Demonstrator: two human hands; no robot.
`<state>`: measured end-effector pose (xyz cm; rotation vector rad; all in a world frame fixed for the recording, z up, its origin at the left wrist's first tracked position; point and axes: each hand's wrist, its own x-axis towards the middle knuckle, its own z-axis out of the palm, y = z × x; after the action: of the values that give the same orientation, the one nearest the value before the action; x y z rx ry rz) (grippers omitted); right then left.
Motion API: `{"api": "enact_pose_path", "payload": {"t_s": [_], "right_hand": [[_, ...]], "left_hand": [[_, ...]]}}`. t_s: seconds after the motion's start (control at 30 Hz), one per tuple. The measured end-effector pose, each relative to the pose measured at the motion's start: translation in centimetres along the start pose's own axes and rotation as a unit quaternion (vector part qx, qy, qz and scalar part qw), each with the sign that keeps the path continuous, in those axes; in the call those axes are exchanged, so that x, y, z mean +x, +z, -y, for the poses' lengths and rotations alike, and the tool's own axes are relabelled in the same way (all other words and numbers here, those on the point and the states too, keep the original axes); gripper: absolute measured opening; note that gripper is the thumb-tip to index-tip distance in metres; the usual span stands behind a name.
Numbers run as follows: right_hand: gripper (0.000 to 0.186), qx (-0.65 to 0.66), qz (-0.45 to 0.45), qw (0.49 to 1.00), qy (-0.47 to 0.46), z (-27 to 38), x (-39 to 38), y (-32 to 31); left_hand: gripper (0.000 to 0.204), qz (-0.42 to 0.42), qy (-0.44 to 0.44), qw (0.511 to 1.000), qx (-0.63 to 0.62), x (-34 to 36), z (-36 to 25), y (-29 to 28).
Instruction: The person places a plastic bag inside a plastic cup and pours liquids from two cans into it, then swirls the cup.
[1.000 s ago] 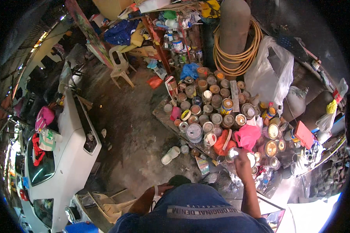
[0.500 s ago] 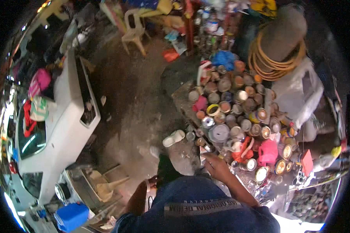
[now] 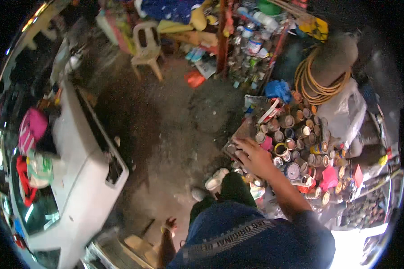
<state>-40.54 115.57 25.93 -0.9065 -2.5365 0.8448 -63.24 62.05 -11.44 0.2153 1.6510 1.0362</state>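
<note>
Above workshop floor [image 3: 166, 143], probably reaching beside three-o'clock cans [image 3: 292, 171] with right hand [image 3: 257, 160] (cannot tell grip), left hand [image 3: 171, 223] released at seven o'clock, next needing clearance.

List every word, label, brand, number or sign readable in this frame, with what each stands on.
Pale band of lettering across the back of the dark blue fabric top: partly legible; wording not copied here.
White-and-green plastic bag on the car: green marks, too blurred to read.
Bright pink bag: pale marks, too blurred.
Crowded round metal cans: any labels too small or blurred.
</note>
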Motion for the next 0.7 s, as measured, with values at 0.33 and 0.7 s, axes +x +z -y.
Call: {"api": "enact_pose_path", "payload": {"t_s": [0.33, 0.7], "right_hand": [[0.059, 0.068, -0.291, 0.953, 0.041, -14.5, 24.6, -4.7], [0.087, -0.009, -0.419, 0.883, 0.214, -35.1, 56.8, -15.6]], "left_hand": [[0.042, 0.006, -0.24, 0.97, -0.036, 12.4, -11.5, -3.2], [0.049, -0.026, -0.2, 0.979, 0.013, 32.2, -39.0, -6.5]]}}
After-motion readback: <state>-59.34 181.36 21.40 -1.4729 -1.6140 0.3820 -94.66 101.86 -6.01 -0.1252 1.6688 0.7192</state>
